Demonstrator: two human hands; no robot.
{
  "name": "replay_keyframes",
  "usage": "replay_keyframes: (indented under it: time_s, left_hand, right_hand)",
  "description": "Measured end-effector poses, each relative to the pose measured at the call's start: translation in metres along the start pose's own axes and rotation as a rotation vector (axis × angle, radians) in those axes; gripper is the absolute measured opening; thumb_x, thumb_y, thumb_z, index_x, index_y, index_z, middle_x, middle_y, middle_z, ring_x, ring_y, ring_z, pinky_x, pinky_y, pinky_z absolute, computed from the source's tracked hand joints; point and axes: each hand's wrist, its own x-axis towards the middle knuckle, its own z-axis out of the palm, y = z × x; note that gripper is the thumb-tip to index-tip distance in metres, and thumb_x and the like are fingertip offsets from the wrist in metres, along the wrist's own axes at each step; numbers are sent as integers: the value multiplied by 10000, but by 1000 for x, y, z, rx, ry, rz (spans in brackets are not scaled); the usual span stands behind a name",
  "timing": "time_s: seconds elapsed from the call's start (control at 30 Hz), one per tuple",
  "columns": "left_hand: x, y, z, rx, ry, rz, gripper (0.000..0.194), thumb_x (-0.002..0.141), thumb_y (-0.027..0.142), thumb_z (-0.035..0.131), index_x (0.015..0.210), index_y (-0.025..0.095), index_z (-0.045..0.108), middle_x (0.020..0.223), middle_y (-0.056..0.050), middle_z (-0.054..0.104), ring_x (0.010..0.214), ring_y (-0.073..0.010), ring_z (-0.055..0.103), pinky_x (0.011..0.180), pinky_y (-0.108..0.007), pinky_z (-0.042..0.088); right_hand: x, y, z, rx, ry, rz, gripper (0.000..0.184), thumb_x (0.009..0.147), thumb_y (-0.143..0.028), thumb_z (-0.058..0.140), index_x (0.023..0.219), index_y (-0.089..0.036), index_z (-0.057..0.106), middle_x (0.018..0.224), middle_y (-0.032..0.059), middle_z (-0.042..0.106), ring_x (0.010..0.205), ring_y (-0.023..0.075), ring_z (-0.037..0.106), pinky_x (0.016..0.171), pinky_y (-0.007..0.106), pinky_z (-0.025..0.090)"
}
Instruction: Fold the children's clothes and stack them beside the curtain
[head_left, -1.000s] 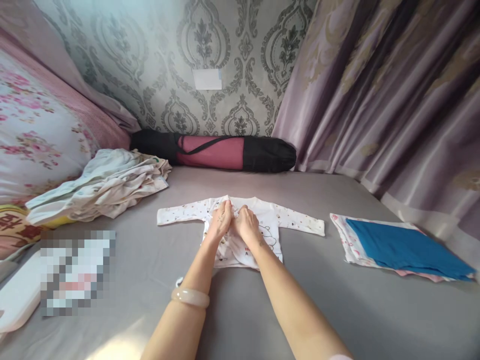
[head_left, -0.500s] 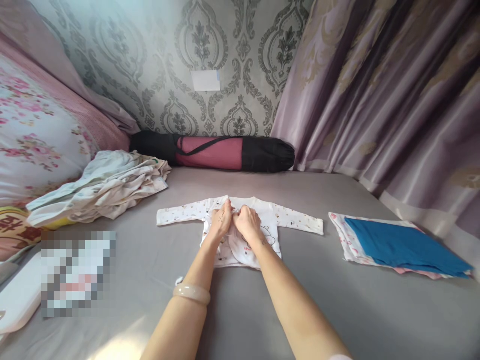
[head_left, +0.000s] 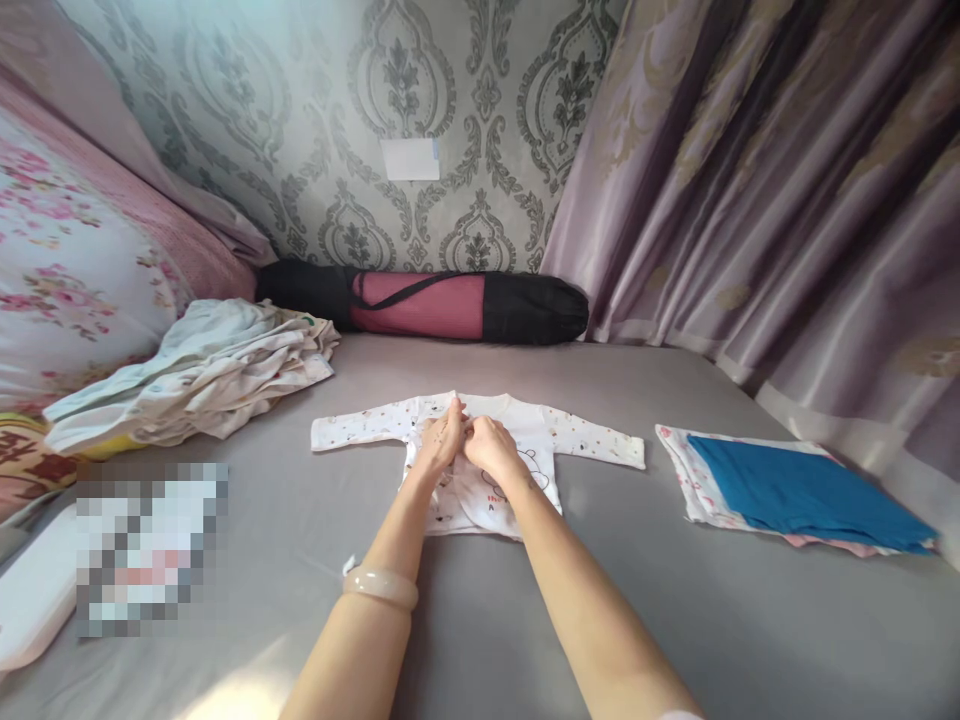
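Note:
A small white baby shirt (head_left: 491, 510) with a printed pattern lies front up on the grey sheet, both long sleeves stretched out sideways. Over the upper front of it, my left hand (head_left: 444, 436) is closed, with thumb and fingers pinched at the cloth left of the middle. Right beside it my right hand (head_left: 489, 442) is curled, its fingertips pressed together at the same spot. Whatever small part of the shirt is between the fingertips is hidden by the hands. A pale bangle (head_left: 381, 587) circles my left wrist.
Rumpled light clothes (head_left: 217, 365) are heaped at the left, by a floral pillow (head_left: 67, 250). Folded clothes with a blue piece (head_left: 802, 490) on top lie at the right. A black and maroon roll bag (head_left: 420, 305) rests along the wall. A white object (head_left: 45, 590) lies lower left.
My right hand has turned slightly and its fingers have curled in more against the left hand. The shirt stays spread in place; the view has shifted a little.

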Motion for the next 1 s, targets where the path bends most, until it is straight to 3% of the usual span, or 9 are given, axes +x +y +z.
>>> replay_keyframes:
  time_s: [0.13,0.23,0.33,0.5,0.7,0.8,0.87,0.93,1.0]
  left_hand:
    - [1,-4,4,61,33,8,421,914,360,420,1270,222,598,1166,-54,697,1160,-261,546,1020,-376,371]
    - [-1,-8,7,138,18,84,448,847,243,516,1288,219,592,1175,-48,690,1150,-265,518,1015,-366,368]
    - [-1,-14,11,195,29,167,417,859,173,475,1245,212,626,1172,-66,683,1091,-256,531,1008,-381,354]
    - [1,-26,19,322,84,305,399,898,163,404,1216,233,635,1238,-90,617,1035,-255,538,989,-414,346]
    - [1,-25,15,437,57,417,444,875,107,369,1257,189,582,1222,-119,614,1053,-253,556,981,-415,380]
    - [-7,-19,0,360,24,454,440,859,150,415,1279,164,546,1221,-134,606,1066,-242,573,947,-388,430]
    - [-17,-17,-18,342,25,427,425,876,231,430,1276,145,542,1206,-148,610,1031,-241,591,898,-366,459]
    - [-33,-20,-41,406,33,368,401,880,297,435,1216,134,581,1102,-143,656,967,-249,608,879,-370,456]
    - [-52,-29,-65,495,21,312,362,863,362,467,1097,146,637,1029,-124,683,906,-249,616,890,-376,434]
  right_hand:
    - [5,11,-13,9,-106,-27,265,835,-173,484,935,-211,727,980,110,733,959,252,672,740,286,474]
    - [11,24,-23,-2,-19,0,313,871,-161,444,989,-204,730,1005,101,726,987,237,659,793,281,474]
    - [17,37,-19,-103,158,21,370,918,-161,406,1202,-161,642,1249,133,633,1203,238,544,974,313,411]
    - [21,49,14,-231,136,-4,589,1003,-405,281,1488,-72,292,1582,161,210,1461,273,132,1160,486,107]
    - [27,51,25,-182,110,11,645,996,-470,204,1516,-88,229,1604,135,116,1476,257,45,1162,506,1]
    - [30,58,0,22,20,8,627,988,-477,212,1504,-129,284,1596,115,178,1471,234,118,1174,462,89]
    - [24,71,-22,157,112,-9,542,986,-404,266,1441,-148,411,1532,119,354,1413,202,305,1141,364,239]
    - [7,90,-41,226,221,37,415,941,-316,389,1278,-160,575,1330,121,591,1227,205,539,1027,316,395]
    - [-19,111,-51,273,197,108,293,901,-287,449,1042,-160,672,1056,99,715,925,192,676,807,278,506]
